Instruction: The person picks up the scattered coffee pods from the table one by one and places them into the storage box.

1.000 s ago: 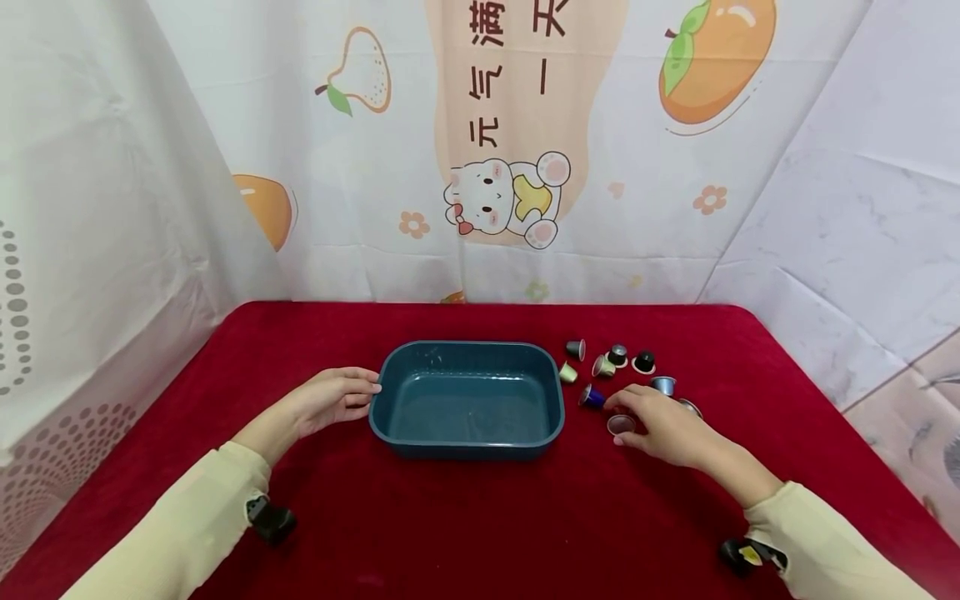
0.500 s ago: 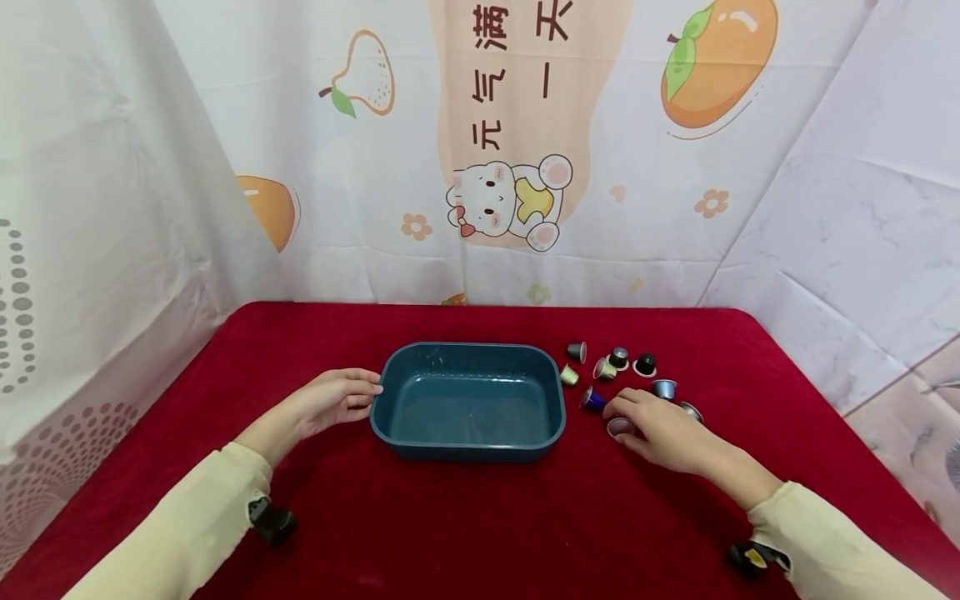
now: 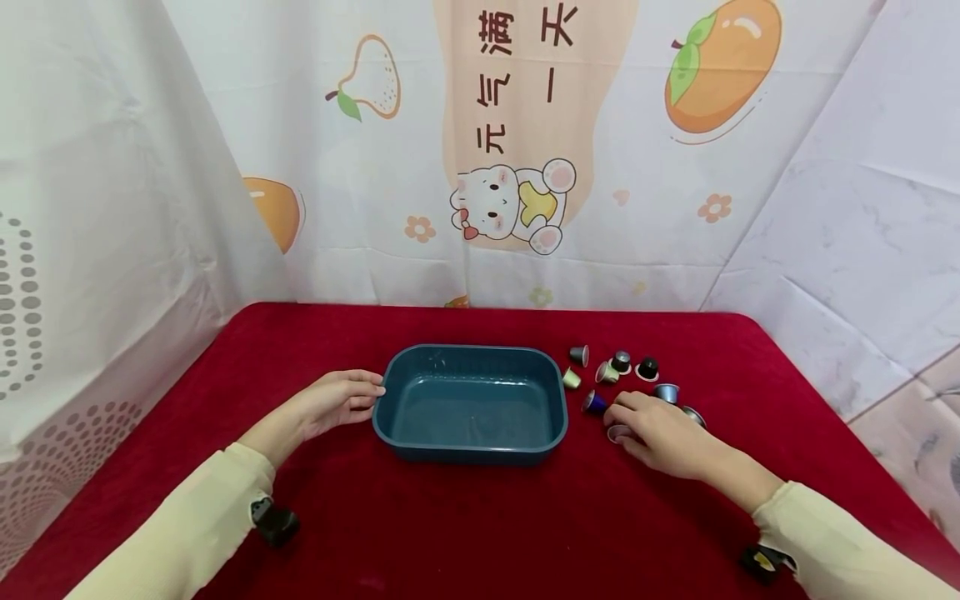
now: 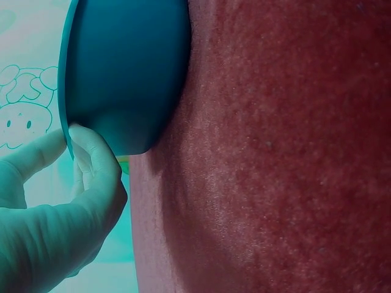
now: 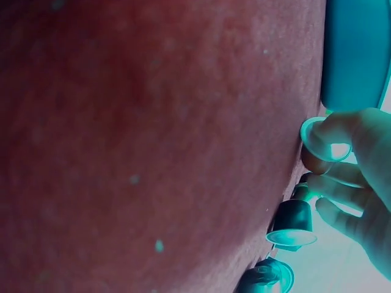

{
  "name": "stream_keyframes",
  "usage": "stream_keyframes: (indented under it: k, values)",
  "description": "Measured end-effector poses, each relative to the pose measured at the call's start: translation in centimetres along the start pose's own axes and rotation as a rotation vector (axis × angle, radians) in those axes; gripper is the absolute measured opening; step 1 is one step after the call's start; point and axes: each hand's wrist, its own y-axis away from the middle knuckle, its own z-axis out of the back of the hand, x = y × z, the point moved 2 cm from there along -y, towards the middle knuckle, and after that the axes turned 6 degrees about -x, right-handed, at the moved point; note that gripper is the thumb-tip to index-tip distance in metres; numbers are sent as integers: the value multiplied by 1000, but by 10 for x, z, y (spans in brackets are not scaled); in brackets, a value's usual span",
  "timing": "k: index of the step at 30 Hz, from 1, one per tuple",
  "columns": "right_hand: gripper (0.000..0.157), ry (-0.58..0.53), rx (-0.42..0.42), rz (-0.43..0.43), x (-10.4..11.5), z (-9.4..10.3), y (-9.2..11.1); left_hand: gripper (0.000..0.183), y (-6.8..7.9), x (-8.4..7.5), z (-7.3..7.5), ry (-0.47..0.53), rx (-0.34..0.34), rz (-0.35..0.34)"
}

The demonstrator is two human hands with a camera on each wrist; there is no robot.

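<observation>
My left hand (image 3: 330, 402) is at the left end of a dark blue rectangular basin (image 3: 471, 457); in the left wrist view its thumb and curled fingers pinch the rim. My right hand (image 3: 660, 429) is among small coffee capsules on the table, right of the basin. It pinches one lying capsule (image 5: 315, 160), the thumb over its round lid and fingers at the far side. That capsule seems to touch the cloth. A dark blue capsule (image 3: 595, 403) lies just beyond the fingertips. The hand partly covers a silver capsule (image 3: 694, 415).
Several other capsules lie behind the right hand, among them a black one (image 3: 648, 366), a light blue one (image 3: 666, 392), a pale green one (image 3: 572, 379) and a dark grey one (image 3: 579, 356). A red cloth (image 3: 450, 533) covers the table. A printed curtain (image 3: 360, 183) hangs behind.
My right thumb has closed in over the lying capsule, and the fingers have drawn together around it. The left hand and basin have stayed in place; the head view has shifted slightly.
</observation>
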Motion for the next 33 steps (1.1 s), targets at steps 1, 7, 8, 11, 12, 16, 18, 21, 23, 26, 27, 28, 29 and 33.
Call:
stream_keyframes:
  k: [1, 7, 8, 11, 12, 16, 18, 21, 23, 26, 27, 28, 29, 33]
  values:
    - [28, 5, -11, 19, 0, 0, 0, 27, 0, 0, 0, -1, 1, -2]
    - [29, 30, -51, 110, 1, -1, 0, 23, -1, 1, 1, 1, -1, -6]
    - [29, 31, -56, 123, 2, -1, 0, 23, -1, 1, 0, 2, -2, -5]
    - [32, 22, -77, 168, 3, 0, 0, 21, -1, 1, 0, 5, -4, -2]
    - [33, 16, -87, 186, 3, 0, -1, 21, -1, 2, 0, 6, -4, -1]
    - [33, -18, -124, 252, 3, 0, -3, 18, -1, 2, 0, 7, -4, 0]
    - [32, -30, -132, 279, 2, 0, -4, 18, -1, 1, 0, 6, -4, -1]
    - [29, -38, -128, 307, 2, 0, -5, 18, -1, 2, 0, 8, -6, 0]
    - [28, -40, -123, 319, 3, 0, -6, 19, -1, 2, 0, 8, -5, -1]
    - [27, -49, -124, 335, 4, 1, -8, 19, -1, 2, 0, 10, -4, -3]
    - [27, -53, -126, 341, 5, 1, -8, 19, -1, 2, 0, 12, -4, -4]
    - [27, -60, -123, 343, 5, 1, -8, 19, -2, 2, 0, 13, -4, -4]
    - [27, -59, -121, 345, 6, 1, -9, 19, -2, 2, 0, 14, -4, -3]
    - [27, -67, -113, 353, 9, 3, -10, 20, -2, 2, 0, 16, -8, 2]
